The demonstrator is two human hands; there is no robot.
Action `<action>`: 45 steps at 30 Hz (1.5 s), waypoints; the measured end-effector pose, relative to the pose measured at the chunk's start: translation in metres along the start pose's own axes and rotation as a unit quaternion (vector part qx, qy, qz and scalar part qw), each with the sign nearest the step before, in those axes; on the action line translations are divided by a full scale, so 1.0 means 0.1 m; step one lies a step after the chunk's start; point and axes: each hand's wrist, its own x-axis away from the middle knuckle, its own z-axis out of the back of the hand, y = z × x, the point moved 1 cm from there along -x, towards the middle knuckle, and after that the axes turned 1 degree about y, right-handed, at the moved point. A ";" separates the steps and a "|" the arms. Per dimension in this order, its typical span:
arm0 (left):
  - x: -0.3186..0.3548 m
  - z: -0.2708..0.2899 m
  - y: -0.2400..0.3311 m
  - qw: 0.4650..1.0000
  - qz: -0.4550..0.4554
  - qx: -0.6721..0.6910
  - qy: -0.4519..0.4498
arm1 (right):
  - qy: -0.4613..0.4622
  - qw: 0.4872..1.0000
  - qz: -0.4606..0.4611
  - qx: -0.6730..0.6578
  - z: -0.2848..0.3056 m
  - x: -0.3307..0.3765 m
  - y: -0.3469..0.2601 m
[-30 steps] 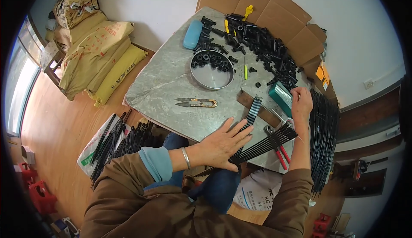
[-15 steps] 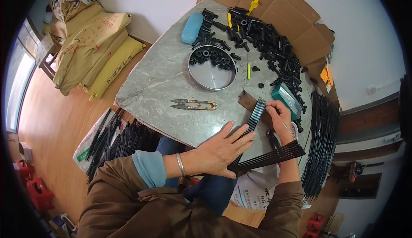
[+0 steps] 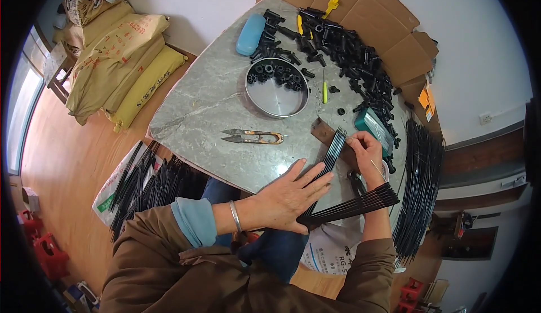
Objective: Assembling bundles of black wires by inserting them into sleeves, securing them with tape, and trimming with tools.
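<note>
black rods (image 3: 333, 149) slanted in two groups over the near right part of a grey table (image 3: 191, 127), which bore a heap of black fittings (image 3: 360, 59) at its far right. across the rods the left hand (image 3: 287, 200) lay flat, fingers spread wide, while the right hand (image 3: 366, 152) was narrow beside their far ends, its grip impossible to tell. leftward sat a round tin (image 3: 276, 98), with smaller snips (image 3: 280, 138) nearer.

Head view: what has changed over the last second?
The right hand moved left, from beside the green box to the far tips of the black rods; whether it grips anything is unclear. The left hand stayed spread flat over the rods; the snips and round pan stayed put.
</note>
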 end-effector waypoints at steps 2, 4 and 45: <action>0.01 -0.01 0.00 1.000 0.000 -0.002 -0.005 | -0.009 0.998 0.056 -0.001 0.03 -0.01 -0.02; 0.01 -0.01 0.00 1.000 0.002 0.009 0.000 | -0.018 0.994 0.112 -0.002 0.03 -0.01 -0.04; 0.01 -0.04 -0.01 0.999 -0.002 0.000 0.040 | -0.097 0.985 0.021 -0.142 0.03 -0.19 0.09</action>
